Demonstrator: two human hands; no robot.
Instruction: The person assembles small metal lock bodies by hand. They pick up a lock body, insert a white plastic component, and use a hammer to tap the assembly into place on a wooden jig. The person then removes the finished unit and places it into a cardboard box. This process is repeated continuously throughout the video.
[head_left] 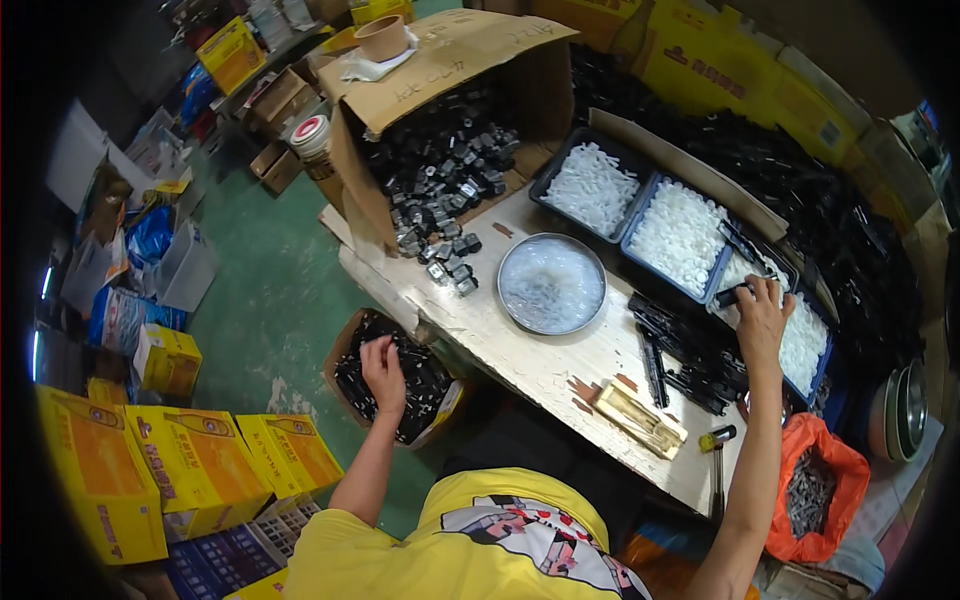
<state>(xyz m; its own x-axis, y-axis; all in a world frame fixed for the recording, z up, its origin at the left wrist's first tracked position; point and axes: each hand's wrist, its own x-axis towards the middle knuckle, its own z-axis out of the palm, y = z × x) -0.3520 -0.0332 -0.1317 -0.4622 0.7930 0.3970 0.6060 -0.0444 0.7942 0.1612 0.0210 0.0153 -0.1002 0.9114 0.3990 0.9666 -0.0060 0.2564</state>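
My left hand [383,378] hangs over a cardboard box of small black plastic parts [400,410] beside the bench. Its fingers are loosely bent and apart, and nothing shows in them. On the right, my right hand [763,318] reaches over the row of trays, its fingers closed on a short black plastic part [736,295]. Just beyond it, longer black pieces [742,243] lie across the tray edges. Small white parts fill the trays, such as the blue tray [628,243]. Several long black parts [690,350] are piled left of my right forearm.
A round metal pan [552,284] with clear pieces sits mid-bench. Behind it, a tipped carton [450,72] spills dark metallic blocks [455,195]. Near the front edge are a wooden fixture [640,420] and a hammer [717,440]. An orange bag [850,480] of grey pieces stands right; yellow cartons [195,455] stand left.
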